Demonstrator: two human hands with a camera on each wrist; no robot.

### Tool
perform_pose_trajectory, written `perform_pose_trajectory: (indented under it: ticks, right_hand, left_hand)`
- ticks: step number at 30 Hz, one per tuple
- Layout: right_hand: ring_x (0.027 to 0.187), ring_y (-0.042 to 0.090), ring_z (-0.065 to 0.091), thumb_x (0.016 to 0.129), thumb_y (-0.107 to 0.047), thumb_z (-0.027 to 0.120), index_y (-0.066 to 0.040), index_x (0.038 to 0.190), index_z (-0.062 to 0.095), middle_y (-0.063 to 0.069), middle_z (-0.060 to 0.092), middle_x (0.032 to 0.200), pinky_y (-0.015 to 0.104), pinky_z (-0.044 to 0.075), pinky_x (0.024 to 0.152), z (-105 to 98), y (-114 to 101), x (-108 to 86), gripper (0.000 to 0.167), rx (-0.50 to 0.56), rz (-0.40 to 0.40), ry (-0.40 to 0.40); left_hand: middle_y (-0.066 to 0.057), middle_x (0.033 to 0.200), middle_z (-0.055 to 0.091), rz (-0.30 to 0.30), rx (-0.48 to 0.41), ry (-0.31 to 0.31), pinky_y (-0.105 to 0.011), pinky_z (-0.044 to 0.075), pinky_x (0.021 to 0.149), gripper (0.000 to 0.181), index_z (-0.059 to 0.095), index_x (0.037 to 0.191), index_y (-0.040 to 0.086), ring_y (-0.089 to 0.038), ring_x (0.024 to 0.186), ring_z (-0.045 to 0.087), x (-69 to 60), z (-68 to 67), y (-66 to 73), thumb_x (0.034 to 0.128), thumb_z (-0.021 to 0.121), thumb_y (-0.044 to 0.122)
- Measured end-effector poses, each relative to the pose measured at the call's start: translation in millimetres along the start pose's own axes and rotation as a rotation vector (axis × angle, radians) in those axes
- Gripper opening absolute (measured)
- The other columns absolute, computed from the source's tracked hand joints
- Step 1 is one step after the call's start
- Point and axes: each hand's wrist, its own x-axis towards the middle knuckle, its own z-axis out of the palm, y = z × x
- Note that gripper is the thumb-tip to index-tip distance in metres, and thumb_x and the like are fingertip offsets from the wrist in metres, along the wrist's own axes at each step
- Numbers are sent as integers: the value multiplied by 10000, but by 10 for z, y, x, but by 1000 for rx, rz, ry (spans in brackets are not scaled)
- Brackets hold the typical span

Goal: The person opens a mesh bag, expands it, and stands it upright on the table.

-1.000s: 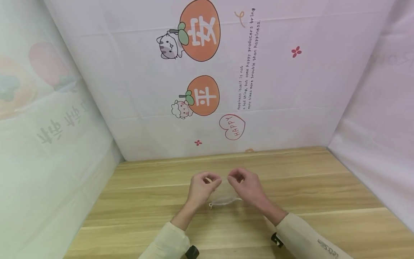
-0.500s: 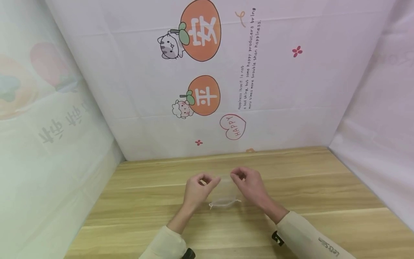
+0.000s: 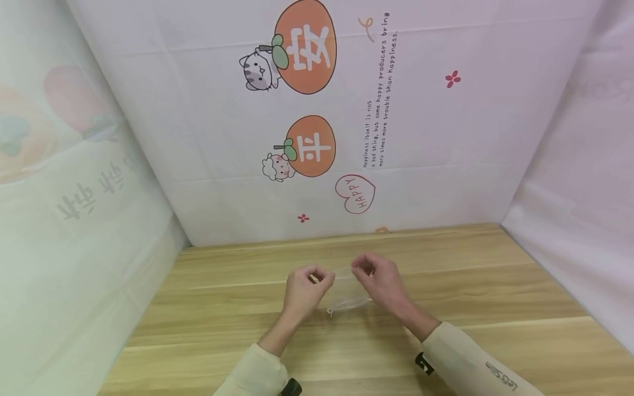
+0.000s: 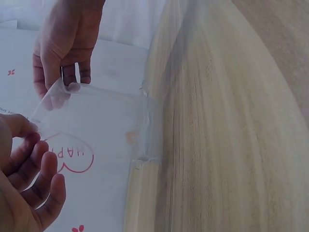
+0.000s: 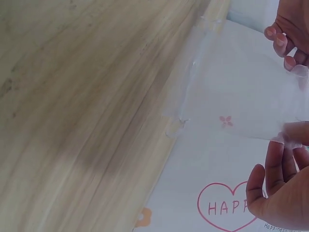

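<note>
A small see-through drawstring pouch [image 3: 348,290] is stretched between my two hands above the table. My left hand [image 3: 303,289] pinches one upper corner of it between thumb and index finger. At the other upper corner, my right hand [image 3: 381,278] pinches the thin fabric the same way. The gathered end hangs lowest, with a white cord loop [image 3: 330,312] showing at its left side. Through the sheer pouch [image 4: 106,116] in the left wrist view, the wall print is visible, and nothing shows inside. The right wrist view shows both pinched corners of the pouch [image 5: 236,82].
A wood-grain table [image 3: 223,313] lies under the hands. Behind it stands a white printed cloth wall [image 3: 421,137], with further cloth walls on the left [image 3: 89,247] and right [image 3: 569,181]. Dark straps [image 3: 424,363] sit at the sleeves.
My hands have drawn slightly apart, so more of the pouch's upper edge shows. Its lower end has tilted, and the left cord loop has shifted a little right.
</note>
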Motion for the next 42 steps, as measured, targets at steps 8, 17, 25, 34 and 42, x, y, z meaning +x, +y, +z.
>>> perform_pose_trajectory:
  ticks: [8, 17, 25, 34, 42]
  right_hand:
    - [694, 140, 556, 911, -64, 720, -79, 972, 688, -27, 598, 749, 256, 471, 578, -13, 30, 13, 70, -29, 18, -40]
    - [625, 137, 533, 924, -138, 690, -129, 891, 683, -31, 595, 707, 277, 466, 551, -97, -7, 12, 34, -81, 77, -96]
    - [673, 142, 562, 936, -123, 687, -99, 896, 694, -23, 632, 758, 269, 491, 574, -89, -45, 31, 47, -56, 101, -88]
    - [688, 150, 577, 923, -135, 697, -104, 893, 692, -35, 642, 766, 283, 500, 594, -92, -39, 49, 44, -52, 116, -79]
    - [672, 143, 565, 911, -101, 696, -86, 867, 680, -29, 624, 741, 276, 489, 583, -84, -12, 45, 50, -58, 98, -91]
  left_hand:
    - [60, 692, 638, -15, -6, 28, -235, 456, 475, 192, 701, 732, 166, -100, 569, 539, 7, -20, 2, 899, 741, 251]
    - [83, 737, 648, -23, 59, 27, -248, 468, 504, 189, 736, 766, 203, -85, 569, 542, 23, -49, -22, 899, 746, 338]
    - [94, 687, 628, -16, 154, 14, -249, 438, 495, 177, 759, 776, 160, -56, 482, 468, 30, -31, 46, 908, 706, 267]
    - [131, 668, 624, 18, 228, 51, -270, 449, 603, 110, 757, 769, 163, -31, 466, 411, 58, -26, 101, 874, 749, 194]
    - [123, 642, 597, 31, 268, 65, -216, 369, 468, 103, 714, 728, 164, -31, 480, 410, 79, -12, 102, 822, 755, 152]
